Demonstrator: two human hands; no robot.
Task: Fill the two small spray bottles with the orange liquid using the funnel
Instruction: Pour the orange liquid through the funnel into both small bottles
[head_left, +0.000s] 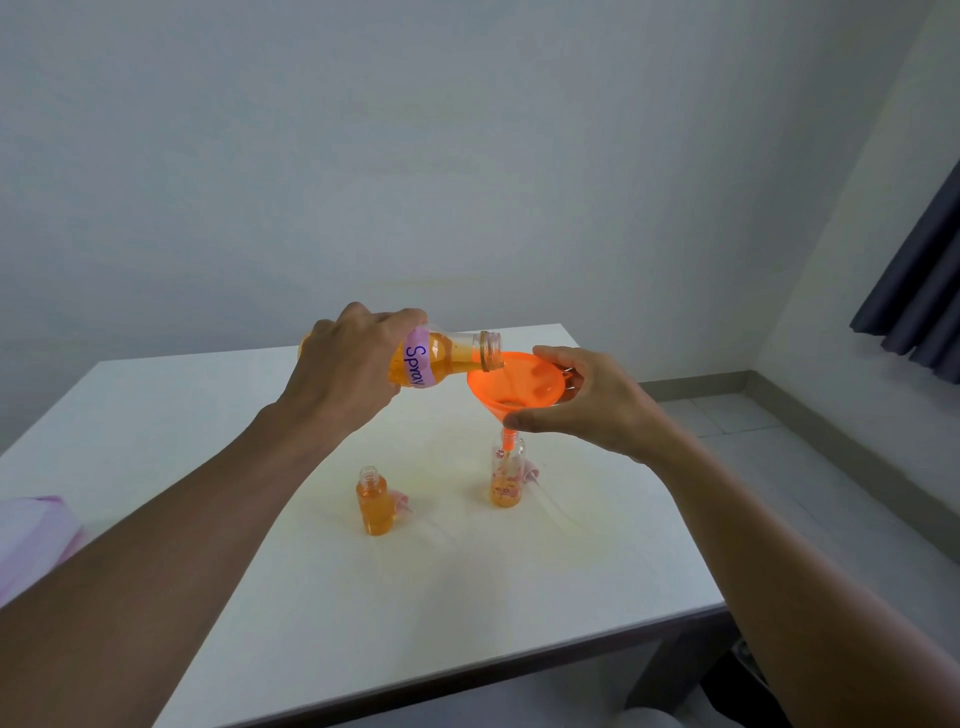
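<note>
The left hand (353, 364) is wrapping around the big bottle (447, 358), palm over the top, fingers curled down the far side, tipping it nearly sideways so the open mouth is sitting right at the funnel (514, 384) rim. The label on it is reading "Spray". The right hand (582, 400) is pinching the orange funnel, thumb on the near edge and fingers curving round the far edge, wrist bent a bit. The funnel's spout is poking into the neck of the right spray bottle (506, 478), which is only holding a little orange liquid at the bottom. The left spray bottle (372, 501) is standing uncapped nearby, looking almost full. Both are sitting on the white table (156, 415), both forearms stretching out over it.
</note>
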